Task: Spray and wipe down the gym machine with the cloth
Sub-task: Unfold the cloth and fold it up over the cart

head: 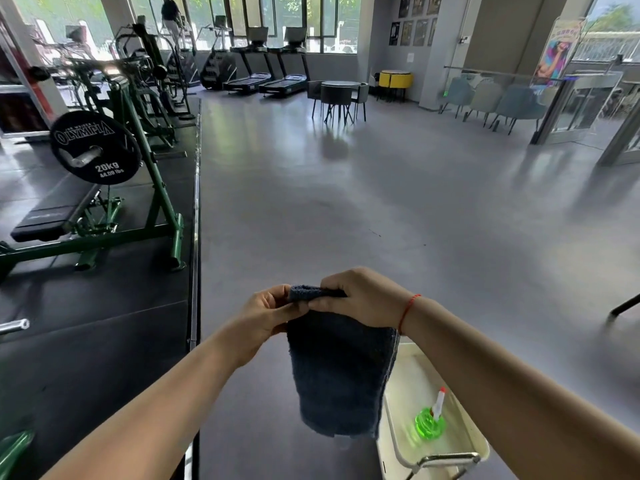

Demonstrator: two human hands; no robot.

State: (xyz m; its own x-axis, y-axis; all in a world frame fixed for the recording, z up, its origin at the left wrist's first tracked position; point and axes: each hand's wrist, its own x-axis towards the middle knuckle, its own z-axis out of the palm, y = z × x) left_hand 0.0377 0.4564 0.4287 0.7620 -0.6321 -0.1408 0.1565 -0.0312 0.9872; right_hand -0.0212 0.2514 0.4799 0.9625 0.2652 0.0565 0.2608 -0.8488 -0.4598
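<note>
A dark cloth (341,372) is held up by its top edge in both hands, in front of the body, w/ the rest hanging straight down below them. L hand (266,317) is curled, and the cloth's top L corner is pinched btwn its thumb and fingers. R hand (360,299) is closed over the top edge from above, knuckles up. Its fingertips are hidden by the fold, so the grip is prob. a pinch too. The two hands are nearly touching. A red string (408,308) is worn on the R wrist. A green spray bottle (431,419) w/ a white-and-red nozzle is seen in a cream tray (415,382) low on the R, just beside the cloth's hanging end and apart from both hands. The green machine (104,242) is set on black matting to the L, well apart from hands and cloth, w/ a 20kg plate (95,147) loaded on it.
</note>
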